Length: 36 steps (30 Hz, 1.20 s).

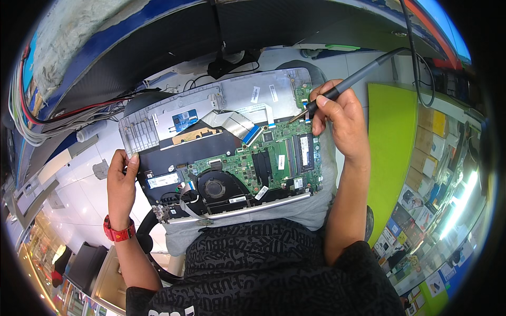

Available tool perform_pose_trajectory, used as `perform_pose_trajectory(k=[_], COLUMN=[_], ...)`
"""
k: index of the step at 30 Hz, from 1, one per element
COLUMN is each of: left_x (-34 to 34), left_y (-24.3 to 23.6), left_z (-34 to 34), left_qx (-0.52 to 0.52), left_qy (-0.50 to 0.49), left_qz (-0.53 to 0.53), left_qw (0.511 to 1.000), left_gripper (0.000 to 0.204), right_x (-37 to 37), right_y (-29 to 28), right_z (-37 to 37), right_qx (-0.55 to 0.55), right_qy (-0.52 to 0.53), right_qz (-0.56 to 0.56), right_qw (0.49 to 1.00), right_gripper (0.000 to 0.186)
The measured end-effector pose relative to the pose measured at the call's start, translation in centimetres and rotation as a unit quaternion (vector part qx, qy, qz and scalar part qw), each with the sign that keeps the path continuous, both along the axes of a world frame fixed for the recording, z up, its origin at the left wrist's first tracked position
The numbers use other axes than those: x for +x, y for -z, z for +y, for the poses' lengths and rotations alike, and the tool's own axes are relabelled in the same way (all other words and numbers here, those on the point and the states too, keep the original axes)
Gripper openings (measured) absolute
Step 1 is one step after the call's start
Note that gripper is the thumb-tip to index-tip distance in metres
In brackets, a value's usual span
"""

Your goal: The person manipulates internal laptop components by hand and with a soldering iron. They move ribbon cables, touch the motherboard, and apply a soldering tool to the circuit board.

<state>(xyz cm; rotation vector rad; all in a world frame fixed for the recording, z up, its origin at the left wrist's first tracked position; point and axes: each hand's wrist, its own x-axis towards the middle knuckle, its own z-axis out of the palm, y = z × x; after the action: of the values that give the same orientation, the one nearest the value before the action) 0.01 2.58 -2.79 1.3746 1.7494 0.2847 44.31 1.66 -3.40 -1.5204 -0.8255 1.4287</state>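
Note:
An opened laptop chassis (pixel 184 150) rests across my lap, its green circuit board (pixel 243 169), black fan (pixel 213 188) and memory module (pixel 305 151) exposed. My left hand (pixel 124 176) grips the chassis's left edge, thumb on top and fingers wrapped round the side. In my right hand (pixel 340 116) is a soldering iron with a grey and black handle (pixel 361 75), held like a pen. Its thin metal tip points down and left at the board's upper edge; whether it touches is too small to tell. A loose flat ribbon cable (pixel 245 129) lies just left of the tip.
Above the laptop runs a dark panel (pixel 295 23). The iron's black cord (pixel 416 68) loops at the upper right. Bundled wires (pixel 31 126) hang at the far left. A green surface (pixel 387 174) and a glass case of boxed goods (pixel 421 210) stand to the right.

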Motion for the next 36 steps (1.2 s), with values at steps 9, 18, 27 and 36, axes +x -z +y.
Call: perform_pose_trajectory(k=[9,18,27,36], left_x=[0.02,-0.13,-0.10,-0.04], left_y=[-0.03,0.03,-0.02,-0.01], left_z=[0.04,-0.01,-0.03,0.00], left_qx=[0.001,-0.008,-0.008,-0.007], left_qy=[0.004,-0.001,-0.004,-0.001], left_qz=[0.002,-0.011,-0.002,-0.005], left_qw=[1.000,1.000,1.000,1.000], left_gripper=[0.033,0.032,0.031,0.032], right_x=[-0.04,-0.07,0.13,-0.21], right_y=[-0.03,0.09,0.21,-0.16], right_z=[0.03,-0.13,-0.17,-0.88], right_qx=[-0.008,0.002,0.008,0.043], right_qy=[0.003,0.014,0.008,0.045], right_qz=[0.005,-0.002,0.004,0.024], right_qw=[1.000,1.000,1.000,0.998], right_gripper=[0.021,0.020,0.020,0.019])
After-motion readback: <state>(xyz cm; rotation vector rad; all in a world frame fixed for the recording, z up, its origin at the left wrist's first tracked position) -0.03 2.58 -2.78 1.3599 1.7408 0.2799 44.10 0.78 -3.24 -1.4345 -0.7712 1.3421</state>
